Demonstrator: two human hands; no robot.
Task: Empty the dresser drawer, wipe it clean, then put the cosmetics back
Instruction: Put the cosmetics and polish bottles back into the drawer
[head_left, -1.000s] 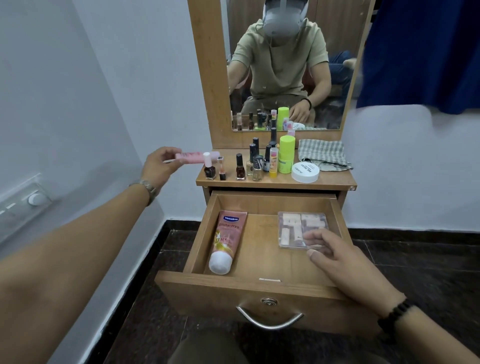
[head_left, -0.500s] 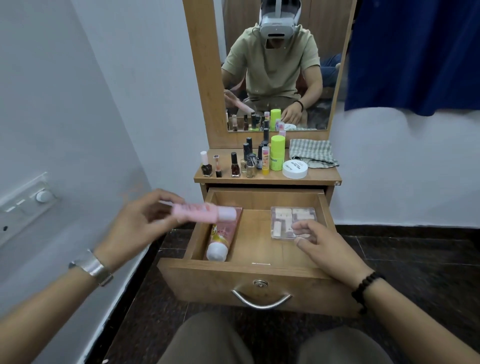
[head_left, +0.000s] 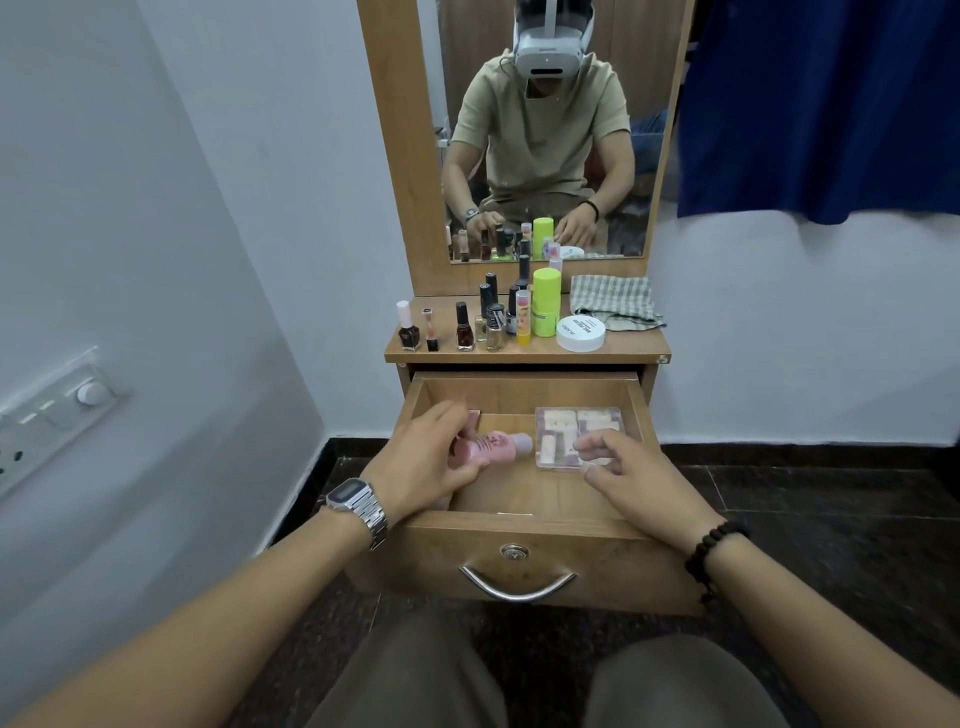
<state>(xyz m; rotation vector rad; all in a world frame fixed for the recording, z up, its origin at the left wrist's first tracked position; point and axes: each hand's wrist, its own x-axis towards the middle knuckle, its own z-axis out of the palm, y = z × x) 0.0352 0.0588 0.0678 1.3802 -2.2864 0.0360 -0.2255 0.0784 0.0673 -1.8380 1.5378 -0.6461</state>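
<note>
The wooden dresser drawer (head_left: 524, 530) stands pulled open. My left hand (head_left: 421, 467) is inside its left half, shut on a small pink tube (head_left: 493, 446) that lies sideways with its cap pointing right. The larger Vaseline tube is hidden under that hand. A clear makeup palette box (head_left: 579, 426) lies in the drawer's right half. My right hand (head_left: 631, 480) hovers over the box's near edge, fingers spread and holding nothing. On the dresser top (head_left: 524, 356) stand several nail polish bottles (head_left: 464, 330), a green bottle (head_left: 545, 301), a white cream jar (head_left: 581, 332) and a checked cloth (head_left: 613, 306).
A mirror (head_left: 540, 130) rises behind the dresser top. A white wall with a switch panel (head_left: 57, 410) runs along the left. A blue curtain (head_left: 831, 104) hangs at the upper right. Dark floor tiles (head_left: 831, 519) surround the dresser, and my knees sit below the drawer front.
My left hand carried the pink tube from beside the dresser top down into the drawer's left half. My right hand stayed over the palette box.
</note>
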